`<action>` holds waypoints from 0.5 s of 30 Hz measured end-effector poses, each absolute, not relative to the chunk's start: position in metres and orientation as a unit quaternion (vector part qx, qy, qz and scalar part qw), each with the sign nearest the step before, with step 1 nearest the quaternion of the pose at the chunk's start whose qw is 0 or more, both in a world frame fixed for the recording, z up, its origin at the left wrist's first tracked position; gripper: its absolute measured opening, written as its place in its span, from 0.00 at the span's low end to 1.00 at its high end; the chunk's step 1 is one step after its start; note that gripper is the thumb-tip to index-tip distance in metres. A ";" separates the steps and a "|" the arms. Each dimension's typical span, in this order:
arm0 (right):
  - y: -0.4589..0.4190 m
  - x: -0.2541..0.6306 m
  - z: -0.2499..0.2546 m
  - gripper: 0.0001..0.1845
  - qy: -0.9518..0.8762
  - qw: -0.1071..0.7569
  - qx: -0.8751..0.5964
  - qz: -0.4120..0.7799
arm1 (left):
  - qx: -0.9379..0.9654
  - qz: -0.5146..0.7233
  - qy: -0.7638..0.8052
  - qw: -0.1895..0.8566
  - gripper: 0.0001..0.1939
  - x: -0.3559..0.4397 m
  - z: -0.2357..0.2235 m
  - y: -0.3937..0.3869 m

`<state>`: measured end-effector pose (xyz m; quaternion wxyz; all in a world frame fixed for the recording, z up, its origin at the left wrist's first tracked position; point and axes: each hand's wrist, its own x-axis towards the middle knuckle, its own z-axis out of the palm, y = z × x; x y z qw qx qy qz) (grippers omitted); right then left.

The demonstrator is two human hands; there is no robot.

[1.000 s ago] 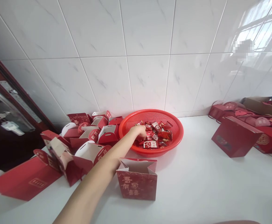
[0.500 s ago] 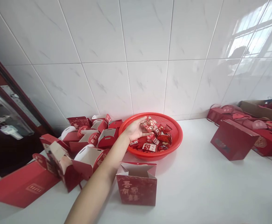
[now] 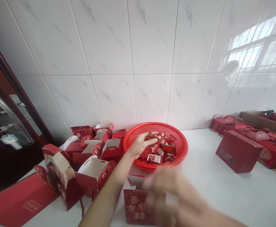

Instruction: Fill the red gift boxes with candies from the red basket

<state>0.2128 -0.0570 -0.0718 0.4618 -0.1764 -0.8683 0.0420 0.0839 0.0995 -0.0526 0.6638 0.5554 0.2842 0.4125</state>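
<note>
My left hand is closed on a red candy packet with a pale hexagon pattern, over a red plastic basket. Several more wrapped sweets lie in the basket under it. Smeared by motion, my right hand passes in front of an open-topped red gift box with gold lettering and covers its right side. Whether anything is in the right hand cannot be made out.
Several open red boxes crowd the counter's left side. A dark red box stands at right, before more boxes and a brown carton. A tiled wall rises behind. A dark door with keys is at left.
My right hand has come into view from the lower right, over the box. The left hand's fingers have closed around the candy packet, the thumb now across it. The view has tilted slightly upward.
</note>
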 end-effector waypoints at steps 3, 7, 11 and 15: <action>-0.003 0.254 -0.033 0.13 -0.735 0.581 -0.350 0.026 | 0.556 0.437 0.255 0.660 0.26 0.084 -0.052 0.099; 0.052 0.281 -0.010 0.20 -0.640 0.549 -0.483 0.236 | 0.562 0.467 0.237 0.640 0.26 0.085 -0.051 0.099; 0.074 0.274 -0.028 0.23 -0.631 0.532 -0.415 0.384 | 0.559 0.491 0.270 0.610 0.23 0.085 -0.053 0.099; 0.078 0.261 -0.045 0.23 -0.617 0.565 -0.386 0.388 | 0.561 0.502 0.301 0.585 0.22 0.085 -0.057 0.103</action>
